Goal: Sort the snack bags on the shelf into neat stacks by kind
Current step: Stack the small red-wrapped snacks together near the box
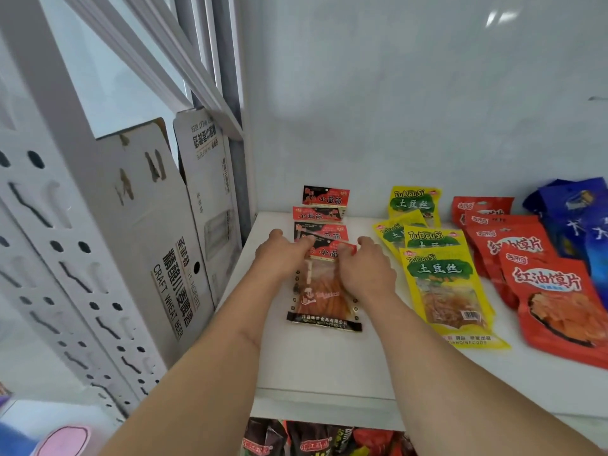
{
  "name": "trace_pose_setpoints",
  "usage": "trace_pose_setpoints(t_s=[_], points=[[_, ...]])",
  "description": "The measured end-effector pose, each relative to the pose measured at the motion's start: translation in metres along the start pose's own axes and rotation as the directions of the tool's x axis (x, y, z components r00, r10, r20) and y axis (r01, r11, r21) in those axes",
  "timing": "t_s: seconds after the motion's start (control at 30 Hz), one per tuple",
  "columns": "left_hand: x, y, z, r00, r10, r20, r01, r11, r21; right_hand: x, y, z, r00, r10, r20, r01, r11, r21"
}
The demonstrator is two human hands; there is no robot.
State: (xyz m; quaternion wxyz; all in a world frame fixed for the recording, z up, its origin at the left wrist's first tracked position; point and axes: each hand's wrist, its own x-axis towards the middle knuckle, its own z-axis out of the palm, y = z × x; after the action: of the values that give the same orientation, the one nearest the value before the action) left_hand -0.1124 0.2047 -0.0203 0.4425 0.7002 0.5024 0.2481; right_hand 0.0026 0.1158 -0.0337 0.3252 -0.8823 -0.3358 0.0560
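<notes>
On the white shelf, a row of overlapping black-and-red snack bags runs toward the back wall. My left hand and my right hand both rest on the upper part of the front bag, fingers bent over its red header; whether they pinch it is unclear. Beside them lies a stack of yellow bags. Further right sits a stack of red bags, then blue bags at the far right edge.
Flattened white cardboard boxes lean against the perforated shelf upright on the left. The white back wall stands close behind the bags. More snack bags show on the shelf below.
</notes>
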Motion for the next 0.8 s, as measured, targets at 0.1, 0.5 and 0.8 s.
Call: trace_pose_setpoints(t_s=[0.1,0.5,0.8], points=[[0.012,0.004,0.003,1.0,-0.003,0.03,0.002,1.0,0.013,0.006,0.0,0.004,1.0,-0.019,0.01,0.019,1.0,-0.005],[0.038,0.013,0.011,1.0,0.003,0.016,-0.002,0.999,-0.038,0.055,-0.007,0.005,1.0,-0.011,0.001,0.011,0.993,0.116],[0.063,0.018,0.013,0.999,-0.011,0.046,0.019,0.983,-0.18,0.105,-0.027,-0.008,0.959,-0.097,0.267,0.012,0.953,0.303]])
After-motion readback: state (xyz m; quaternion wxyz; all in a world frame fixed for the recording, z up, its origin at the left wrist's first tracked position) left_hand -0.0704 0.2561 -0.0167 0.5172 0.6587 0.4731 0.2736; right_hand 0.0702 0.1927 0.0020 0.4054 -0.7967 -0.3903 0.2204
